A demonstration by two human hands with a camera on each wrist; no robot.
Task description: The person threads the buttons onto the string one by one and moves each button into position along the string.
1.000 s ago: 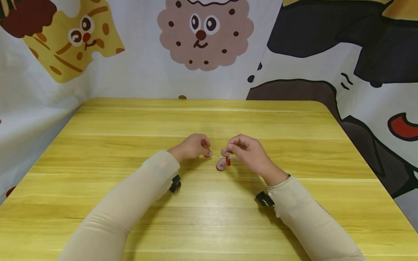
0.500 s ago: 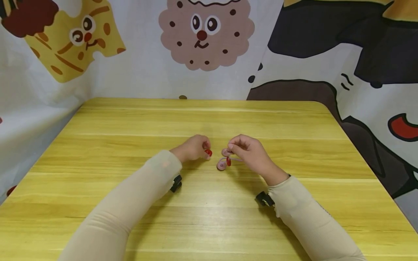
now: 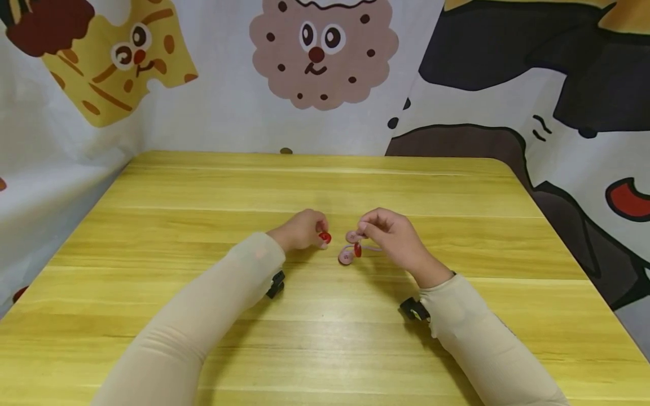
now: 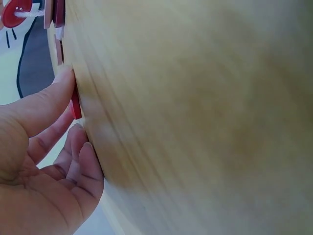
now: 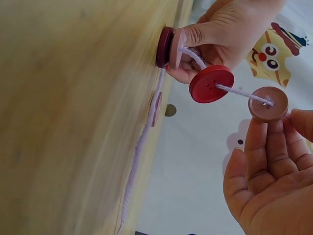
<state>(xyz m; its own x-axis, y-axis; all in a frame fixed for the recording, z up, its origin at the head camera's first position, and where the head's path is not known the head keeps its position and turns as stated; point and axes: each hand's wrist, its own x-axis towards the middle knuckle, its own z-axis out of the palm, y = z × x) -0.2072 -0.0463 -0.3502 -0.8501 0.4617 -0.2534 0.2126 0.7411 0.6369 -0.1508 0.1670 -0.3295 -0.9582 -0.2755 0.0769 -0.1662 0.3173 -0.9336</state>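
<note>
I see the left hand (image 3: 303, 230) pinching a red button (image 3: 326, 237), at about nine o'clock from the right hand (image 3: 390, 234), which pinches the threaded cord (image 5: 243, 92).

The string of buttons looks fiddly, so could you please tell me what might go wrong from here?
The left hand pinches a red button, which might slip free. The string runs out of the right wrist view; if it is unknotted there, the threaded buttons could perhaps slide off.

Both arms (image 3: 188, 321) stretch forward, left fingers (image 4: 51, 139) and right fingers (image 5: 276, 152) pinching near each other.
</note>
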